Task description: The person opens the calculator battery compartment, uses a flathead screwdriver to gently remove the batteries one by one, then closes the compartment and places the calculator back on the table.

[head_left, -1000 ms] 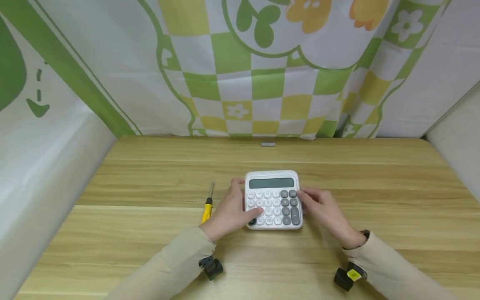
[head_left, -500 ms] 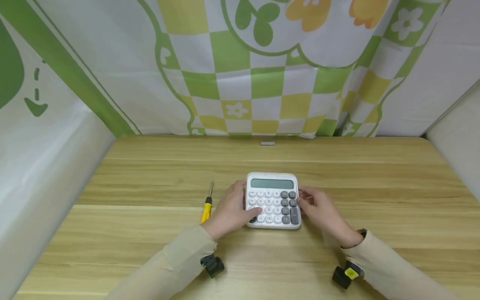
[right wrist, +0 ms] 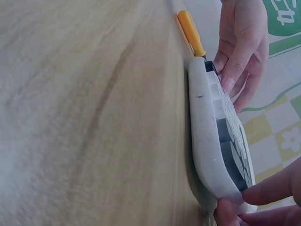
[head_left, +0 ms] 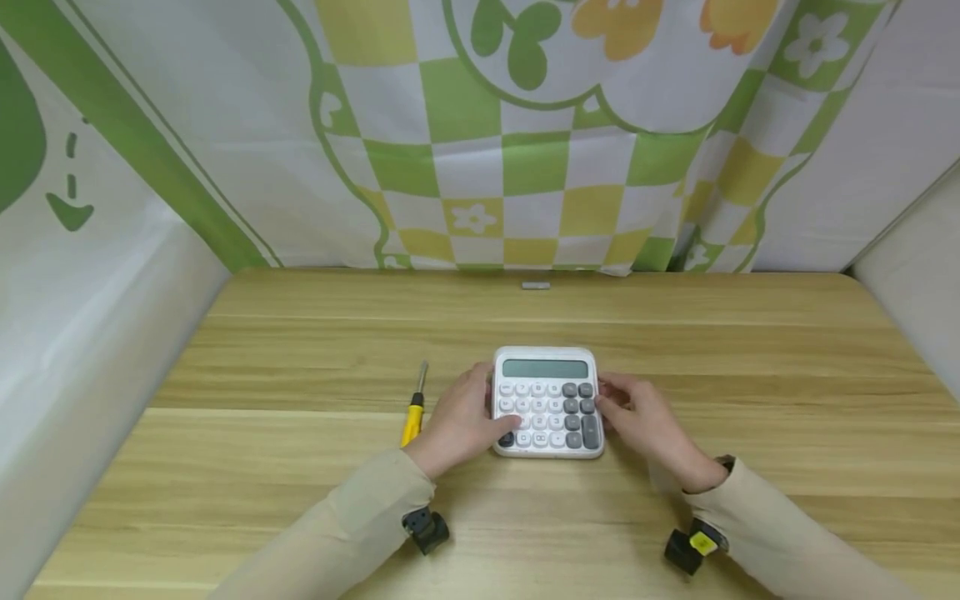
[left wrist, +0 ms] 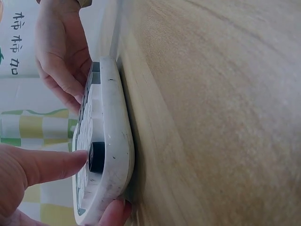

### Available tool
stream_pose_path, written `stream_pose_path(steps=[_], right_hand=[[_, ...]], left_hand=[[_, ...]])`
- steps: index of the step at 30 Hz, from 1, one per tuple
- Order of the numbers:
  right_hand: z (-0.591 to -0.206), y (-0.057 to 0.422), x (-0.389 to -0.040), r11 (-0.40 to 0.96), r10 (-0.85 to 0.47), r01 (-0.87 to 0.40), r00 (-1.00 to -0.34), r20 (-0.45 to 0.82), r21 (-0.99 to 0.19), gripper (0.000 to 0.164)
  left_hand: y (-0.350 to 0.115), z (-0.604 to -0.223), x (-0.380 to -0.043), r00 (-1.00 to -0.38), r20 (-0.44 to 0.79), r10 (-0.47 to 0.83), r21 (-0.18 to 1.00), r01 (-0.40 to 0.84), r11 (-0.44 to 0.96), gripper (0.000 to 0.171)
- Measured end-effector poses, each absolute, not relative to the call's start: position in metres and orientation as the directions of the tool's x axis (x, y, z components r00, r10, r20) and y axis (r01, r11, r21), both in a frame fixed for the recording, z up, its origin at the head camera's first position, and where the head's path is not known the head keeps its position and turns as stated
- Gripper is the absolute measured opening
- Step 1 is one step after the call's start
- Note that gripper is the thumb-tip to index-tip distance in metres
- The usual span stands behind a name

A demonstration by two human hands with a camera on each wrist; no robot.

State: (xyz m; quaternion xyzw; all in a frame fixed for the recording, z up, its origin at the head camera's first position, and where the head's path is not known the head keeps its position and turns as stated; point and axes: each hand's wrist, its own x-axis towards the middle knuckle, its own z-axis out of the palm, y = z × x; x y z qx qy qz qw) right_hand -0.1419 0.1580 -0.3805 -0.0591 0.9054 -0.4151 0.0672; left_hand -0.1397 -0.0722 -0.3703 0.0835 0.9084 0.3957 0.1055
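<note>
A white calculator [head_left: 544,402] with a grey display and white and grey keys lies face up at the middle of the table, flat or nearly so. My left hand [head_left: 463,423] grips its left side, the thumb over the lower left keys beside a black key [left wrist: 97,157]. One left fingertip [left wrist: 115,213] shows at the lower edge of the case. On the other side, my right hand [head_left: 651,425] pinches the right edge between thumb and fingers, as the right wrist view shows. Whether fingertips reach underneath is partly hidden.
A screwdriver [head_left: 413,417] with a yellow handle lies just left of my left hand. Near the back edge of the wooden table [head_left: 300,342] is a small grey bar [head_left: 536,286]. A patterned curtain [head_left: 536,167] hangs behind the table.
The calculator's far edge has come slightly nearer to me. My right thumb has slid a little down along the right edge. The left hand keeps its hold.
</note>
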Motion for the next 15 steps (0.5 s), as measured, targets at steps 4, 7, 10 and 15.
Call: stream_pose_path(steps=[4,7,10,15], right_hand=[[-0.3808,0.1594,-0.1434,0.657,-0.162,-0.049,-0.984,-0.077,-0.752,0.040],[-0.3802,0.1597,-0.1437,0.662,-0.165,-0.049,-0.983,-0.082,-0.748,0.040],[-0.3793,0.1593,-0.1438,0.667,-0.166,-0.039,-0.981,-0.097,-0.744,0.040],[-0.3787,0.1584,-0.1451,0.673,-0.162,-0.018,-0.979,-0.124,-0.740,0.041]], left_hand=[[-0.0722,-0.3700,-0.1404,-0.964,-0.130,0.232,0.732,0.064,0.678,0.068],[-0.0721,-0.3710,-0.1413,-0.963,-0.132,0.235,0.725,0.068,0.686,0.067],[-0.0721,-0.3720,-0.1418,-0.961,-0.137,0.239,0.716,0.071,0.695,0.066],[-0.0726,-0.3722,-0.1422,-0.959,-0.149,0.241,0.708,0.067,0.703,0.066]])
